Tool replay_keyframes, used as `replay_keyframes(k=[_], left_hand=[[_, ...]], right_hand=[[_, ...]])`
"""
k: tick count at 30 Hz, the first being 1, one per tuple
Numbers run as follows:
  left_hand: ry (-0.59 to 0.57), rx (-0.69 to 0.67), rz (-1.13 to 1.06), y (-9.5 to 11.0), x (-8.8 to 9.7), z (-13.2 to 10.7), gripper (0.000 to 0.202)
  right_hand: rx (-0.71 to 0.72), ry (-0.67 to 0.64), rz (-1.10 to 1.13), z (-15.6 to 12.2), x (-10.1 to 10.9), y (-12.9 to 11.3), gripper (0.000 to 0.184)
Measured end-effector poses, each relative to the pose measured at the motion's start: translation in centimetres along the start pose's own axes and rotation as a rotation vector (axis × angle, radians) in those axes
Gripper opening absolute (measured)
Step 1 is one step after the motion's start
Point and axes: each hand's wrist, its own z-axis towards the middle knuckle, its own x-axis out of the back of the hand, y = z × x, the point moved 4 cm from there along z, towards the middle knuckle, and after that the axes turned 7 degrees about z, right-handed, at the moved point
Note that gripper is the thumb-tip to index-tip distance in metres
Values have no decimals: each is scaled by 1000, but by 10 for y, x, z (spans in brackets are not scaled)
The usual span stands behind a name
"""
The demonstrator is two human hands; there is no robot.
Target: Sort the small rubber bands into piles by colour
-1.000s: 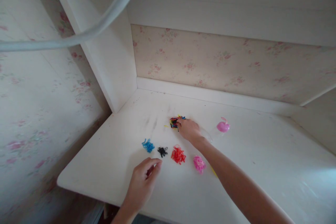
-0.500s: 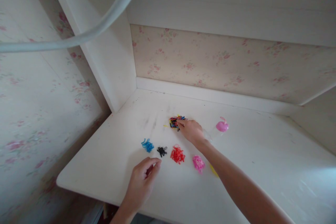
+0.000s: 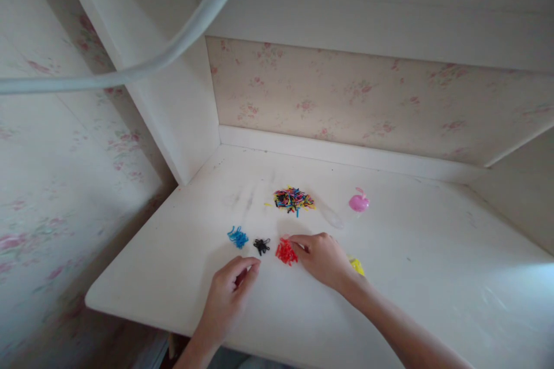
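My right hand (image 3: 322, 258) is closed in a pinch on a small rubber band at the upper right edge of the red rubber band pile (image 3: 286, 252); the band itself is hard to make out. Near the black rubber bands (image 3: 261, 246) rests my left hand (image 3: 231, 285), thumb and index finger pressed together; whatever may be between them is too small to see. To the left lie blue rubber bands (image 3: 238, 237). A larger heap of mixed-colour rubber bands (image 3: 294, 199) sits farther back. Yellow rubber bands (image 3: 356, 266) show partly beyond my right wrist, and the pink pile is hidden.
A pink plastic piece (image 3: 359, 202) lies at the back right of the white desk (image 3: 415, 225). Clear plastic (image 3: 332, 218) lies beside the mixed heap. A white side panel (image 3: 190, 109) stands at the left, and a pale curved tube (image 3: 173, 49) crosses the upper left.
My right hand has come back from the mixed heap to the red pile, covering the pink pile. The left hand has stayed in place. The view has shifted slightly.
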Motion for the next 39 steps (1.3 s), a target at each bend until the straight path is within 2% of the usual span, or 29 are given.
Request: replay_keyframes(k=[4, 7, 11, 14, 16, 19, 23, 27, 31, 35, 39], left_hand=[[4, -3, 20, 0, -1, -1, 30], [20, 11, 29, -1, -1, -2, 31], [25, 44, 40, -2, -1, 1, 32], [-23, 14, 86, 7, -1, 12, 30], [-47, -65, 157, 20, 0, 26, 28], [-19, -198, 273, 43, 0, 54, 26], [-8, -315, 521, 62, -12, 101, 27], [5, -307, 633, 62, -29, 146, 26], [1, -279, 725, 57, -41, 177, 27], [-54, -265, 773, 53, -48, 193, 27], [-91, -258, 787, 51, -52, 199, 26]], right_hand=[[-9, -31, -48, -3, -1, 2, 33], [-10, -6, -29, -6, 7, 2, 33], [-31, 96, 138, -24, 19, 6, 34], [-61, 177, 322, -51, 15, 19, 39], [-97, 225, 437, -72, 3, 31, 41], [-173, 289, 557, -102, -20, 50, 44], [-242, 417, 652, -127, -38, 69, 43], [-239, 444, 687, -125, -42, 74, 42], [-241, 547, 770, -119, -43, 75, 42], [-232, 538, 827, -116, -44, 73, 42], [-236, 526, 829, -117, -38, 71, 43]])
